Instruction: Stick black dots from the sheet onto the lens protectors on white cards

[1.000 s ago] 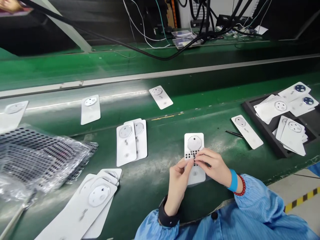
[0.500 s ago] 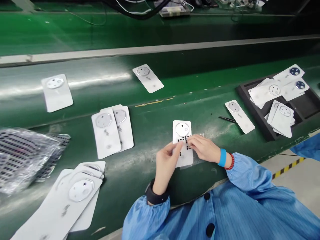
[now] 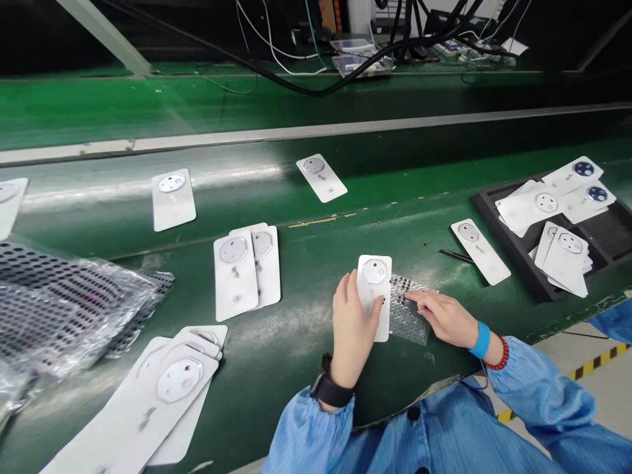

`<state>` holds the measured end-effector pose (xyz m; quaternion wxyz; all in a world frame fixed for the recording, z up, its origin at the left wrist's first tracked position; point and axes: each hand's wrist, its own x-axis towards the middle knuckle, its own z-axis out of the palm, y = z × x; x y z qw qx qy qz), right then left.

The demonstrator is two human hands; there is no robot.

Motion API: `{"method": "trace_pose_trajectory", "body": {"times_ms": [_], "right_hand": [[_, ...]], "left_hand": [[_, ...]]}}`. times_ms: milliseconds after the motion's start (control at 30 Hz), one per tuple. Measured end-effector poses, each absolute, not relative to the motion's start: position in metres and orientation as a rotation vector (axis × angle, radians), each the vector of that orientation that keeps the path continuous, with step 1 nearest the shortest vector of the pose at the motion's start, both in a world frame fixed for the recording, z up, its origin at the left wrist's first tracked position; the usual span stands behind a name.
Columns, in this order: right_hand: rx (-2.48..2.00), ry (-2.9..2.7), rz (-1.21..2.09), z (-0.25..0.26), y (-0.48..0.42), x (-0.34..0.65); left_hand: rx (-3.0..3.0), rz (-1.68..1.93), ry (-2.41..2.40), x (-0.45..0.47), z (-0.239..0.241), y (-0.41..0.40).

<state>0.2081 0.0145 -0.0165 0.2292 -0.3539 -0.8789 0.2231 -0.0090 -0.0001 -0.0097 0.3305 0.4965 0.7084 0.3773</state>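
Note:
My left hand (image 3: 356,322) grips a white phone back cover (image 3: 374,289) by its left side, with the thumb across its face. The cover has a round camera ring at its top, and a small black dot shows by my thumb tip. To its right, partly under the cover, lies a clear plastic sheet (image 3: 409,328) with several black adhesive dots. My right hand (image 3: 447,317) has its index fingertip on this sheet among the dots, its other fingers curled. Whether a dot is between the fingertips is too small to see.
Stacked white covers (image 3: 148,401) lie at lower left, near plastic-wrapped dotted sheets (image 3: 83,303). Two more covers (image 3: 237,283) overlap left of my hands. Single covers (image 3: 174,204) lie farther back. At right are a black pen-like tool (image 3: 457,256), another cover (image 3: 486,257) and a black tray (image 3: 511,253).
The dotted sheet has gone from over the cover's face to its right side. My right hand has moved right with it, while my left hand now holds the cover's side. The view has shifted.

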Motion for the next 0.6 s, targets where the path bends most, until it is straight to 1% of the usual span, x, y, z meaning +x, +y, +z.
{"method": "trace_pose_trajectory", "body": {"times_ms": [167, 267, 433, 600], "right_hand": [[-1.097, -2.299, 0.578, -0.016, 0.016, 0.242], [-1.108, -2.249, 0.576, -0.013, 0.020, 0.246], [-1.086, -2.077, 0.582, 0.003, 0.024, 0.222], [-1.025, -1.913, 0.645, 0.037, 0.018, 0.182]], "left_hand": [[1.468, 0.854, 1.952, 0.009, -0.006, -0.002], [1.441, 0.842, 1.978, 0.010, -0.008, 0.007], [1.277, 0.888, 1.927, -0.015, -0.001, 0.025], [1.192, 0.967, 1.800, -0.027, 0.032, -0.001]]}}
